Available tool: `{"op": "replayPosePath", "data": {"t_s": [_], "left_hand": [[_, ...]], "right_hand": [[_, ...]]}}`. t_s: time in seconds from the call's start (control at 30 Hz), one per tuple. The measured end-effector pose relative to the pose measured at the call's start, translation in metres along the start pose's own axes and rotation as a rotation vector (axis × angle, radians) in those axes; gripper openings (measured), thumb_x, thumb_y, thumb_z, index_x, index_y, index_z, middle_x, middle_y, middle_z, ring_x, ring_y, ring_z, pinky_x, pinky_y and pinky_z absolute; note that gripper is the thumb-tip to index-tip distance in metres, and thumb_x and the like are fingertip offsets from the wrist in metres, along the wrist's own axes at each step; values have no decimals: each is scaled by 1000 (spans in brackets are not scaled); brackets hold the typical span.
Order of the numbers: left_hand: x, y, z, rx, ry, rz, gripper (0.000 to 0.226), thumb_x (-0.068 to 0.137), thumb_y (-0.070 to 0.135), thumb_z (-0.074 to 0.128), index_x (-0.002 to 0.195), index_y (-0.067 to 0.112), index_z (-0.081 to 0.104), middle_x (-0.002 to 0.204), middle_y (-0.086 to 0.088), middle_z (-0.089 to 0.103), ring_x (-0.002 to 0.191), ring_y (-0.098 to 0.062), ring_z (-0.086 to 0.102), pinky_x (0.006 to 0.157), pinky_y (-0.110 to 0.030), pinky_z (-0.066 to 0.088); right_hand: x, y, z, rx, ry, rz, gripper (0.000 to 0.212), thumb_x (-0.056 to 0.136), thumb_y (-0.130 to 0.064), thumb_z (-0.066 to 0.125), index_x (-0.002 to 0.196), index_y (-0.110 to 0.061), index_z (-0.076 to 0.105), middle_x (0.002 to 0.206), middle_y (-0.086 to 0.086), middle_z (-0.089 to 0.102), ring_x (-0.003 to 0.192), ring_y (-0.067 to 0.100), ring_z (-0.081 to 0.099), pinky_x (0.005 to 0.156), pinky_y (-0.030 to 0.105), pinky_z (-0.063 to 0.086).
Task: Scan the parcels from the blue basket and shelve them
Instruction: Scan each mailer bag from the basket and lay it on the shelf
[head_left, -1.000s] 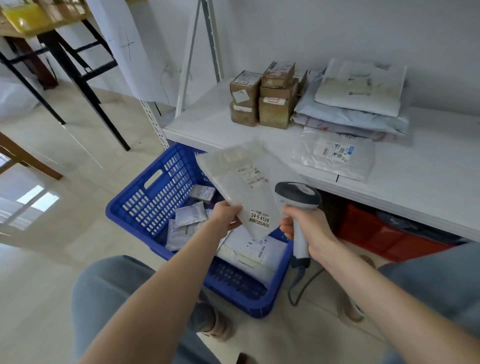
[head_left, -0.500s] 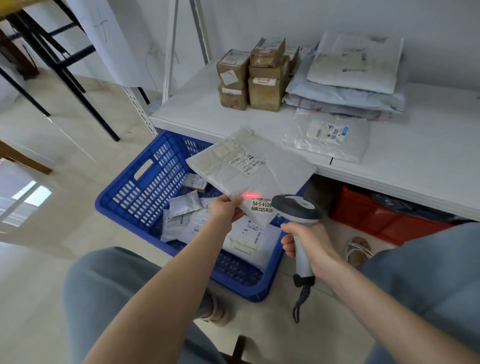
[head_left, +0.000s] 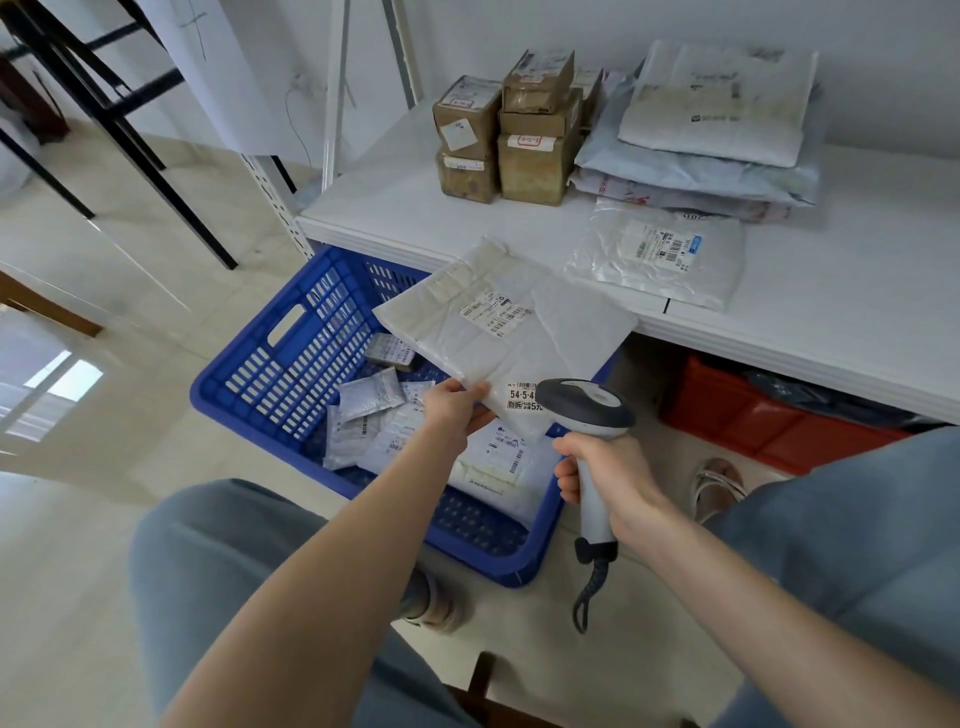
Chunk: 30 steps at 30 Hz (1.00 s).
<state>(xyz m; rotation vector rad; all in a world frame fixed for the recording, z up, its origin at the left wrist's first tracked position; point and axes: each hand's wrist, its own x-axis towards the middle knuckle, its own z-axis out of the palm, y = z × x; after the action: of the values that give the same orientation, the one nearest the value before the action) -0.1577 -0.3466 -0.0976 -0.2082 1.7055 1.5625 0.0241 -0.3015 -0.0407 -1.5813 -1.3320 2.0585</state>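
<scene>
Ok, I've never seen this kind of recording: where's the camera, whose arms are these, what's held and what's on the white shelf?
There is no machine here: a person works with bare hands. The one camera sits on their head, looking forward and down, so both arms enter from the bottom. The left hand pinches a flat pale parcel by its near corner, above the blue basket, which stands on the floor holding more small parcels. The right hand grips a handheld barcode scanner, its head close to the parcel's printed label. On the white shelf lie a cluster of brown boxes, a stack of soft mailer bags and one plastic-wrapped parcel in front of that stack. A red crate sits under the shelf.
</scene>
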Motion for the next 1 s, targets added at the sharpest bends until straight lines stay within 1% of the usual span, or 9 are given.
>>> {"op": "replayPosePath", "data": {"t_s": [0.23, 0.33, 0.4, 0.57, 0.63, 0.73, 0.83, 0.93, 1.0], "left_hand": [[6, 19, -1, -24, 33, -72, 26, 90, 31, 65, 103, 11, 58, 100, -15, 66, 80, -28, 69, 56, -34, 57], [13, 35, -2, -76, 50, -51, 21, 93, 18, 62, 109, 6, 55, 103, -13, 65, 87, -27, 67, 69, -38, 57], [16, 44, -2, -103, 41, -34, 12, 92, 9, 61, 102, 4, 55, 104, -13, 64, 83, -24, 65, 73, -37, 55], [17, 54, -8, -129, -90, -15, 18, 91, -1, 56, 106, 10, 54, 106, -11, 65, 78, -22, 67, 54, -31, 58], [18, 56, -16, -136, -130, 6, 23, 90, -7, 54, 102, 13, 56, 103, -11, 66, 82, -24, 67, 56, -30, 59], [16, 62, -22, -182, -135, 61, 30, 87, -15, 50, 101, 11, 56, 101, -11, 65, 83, -25, 65, 58, -30, 60], [10, 71, -9, -203, -114, 85, 24, 90, -7, 52, 106, 12, 51, 97, -10, 65, 80, -24, 65, 62, -34, 60], [2, 84, 23, -155, -86, 80, 6, 94, 9, 56, 97, 11, 51, 90, -10, 65, 74, -21, 65, 51, -26, 57], [-2, 88, 54, -116, -87, 96, 6, 95, 8, 56, 91, 8, 51, 88, -11, 65, 73, -20, 64, 49, -23, 56]], "right_hand": [[10, -8, 0, 38, -11, -26, 6, 82, -8, 70, 78, -6, 66, 65, 9, 65, 53, 17, 60, 55, 28, 52], [22, -20, 4, 112, -21, -48, 6, 83, -7, 71, 83, -11, 66, 68, 5, 69, 62, 19, 66, 61, 29, 54], [30, -30, 8, 141, -59, -32, 7, 83, -8, 71, 85, -11, 66, 68, 6, 70, 63, 19, 68, 59, 28, 54], [46, -50, 25, 208, -115, -2, 6, 84, -10, 71, 86, -9, 66, 73, 7, 70, 60, 15, 64, 57, 24, 54], [47, -57, 31, 155, -119, -60, 5, 84, -9, 71, 86, -10, 66, 76, 4, 68, 61, 11, 61, 53, 19, 50], [45, -69, 33, 43, -154, -191, 11, 85, -5, 69, 77, -11, 64, 62, -2, 63, 52, 7, 54, 47, 17, 43], [44, -84, 22, -34, -145, -277, 9, 83, -6, 70, 80, -12, 65, 66, -1, 63, 52, 5, 55, 50, 17, 45], [48, -105, -8, -10, -84, -322, 7, 81, -8, 72, 81, -11, 66, 67, 0, 65, 56, 8, 57, 54, 21, 47], [54, -120, -37, 22, -14, -348, 8, 81, -8, 73, 77, -10, 66, 69, 5, 66, 59, 12, 60, 57, 25, 47]]}}
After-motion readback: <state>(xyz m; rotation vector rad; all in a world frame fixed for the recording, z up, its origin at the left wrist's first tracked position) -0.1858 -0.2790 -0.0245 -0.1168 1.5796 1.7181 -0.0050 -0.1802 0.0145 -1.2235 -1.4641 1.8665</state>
